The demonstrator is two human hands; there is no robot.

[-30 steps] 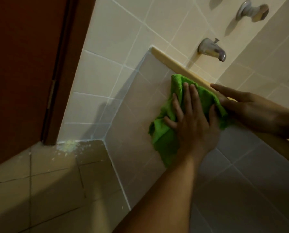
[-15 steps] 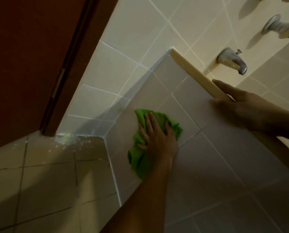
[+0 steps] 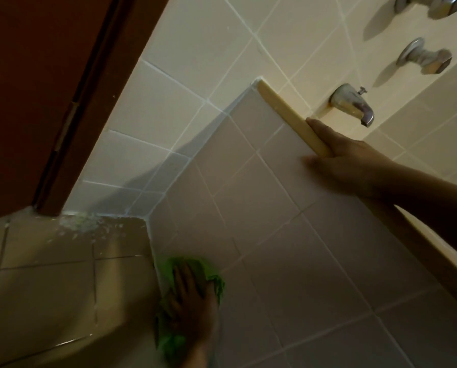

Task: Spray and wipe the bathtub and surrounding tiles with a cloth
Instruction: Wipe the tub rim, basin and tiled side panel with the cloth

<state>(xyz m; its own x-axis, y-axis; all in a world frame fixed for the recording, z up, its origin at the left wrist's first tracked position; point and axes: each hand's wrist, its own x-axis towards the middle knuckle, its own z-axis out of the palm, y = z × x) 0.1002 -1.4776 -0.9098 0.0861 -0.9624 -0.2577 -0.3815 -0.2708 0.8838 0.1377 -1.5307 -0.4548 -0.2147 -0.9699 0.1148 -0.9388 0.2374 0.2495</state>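
Left hand [image 3: 193, 301] lies flat and spread on the green cloth [image 3: 216, 284], fingers fairly straight, pressing it against the tiled panel [image 3: 275, 235] of the tub front, right at the bottom corner where it meets the floor [image 3: 49, 288]. I read the flat palm as a way to give the cloth broad contact rather than to carry it. That part is blurred, so I cannot say whether a fingertip tucks into a fold. My right hand [image 3: 344, 160] rests on the rim [image 3: 280, 107], one finger straight along its top and the thumb on the panel face, holding nothing loose. It looks like a brace for my weight while I lean low. Pale flecks [image 3: 84, 224] lie on the floor near that corner. No spray bottle shows. I judge the panel's lowest row is the step in hand; neither hand is near the spout [image 3: 352, 106].
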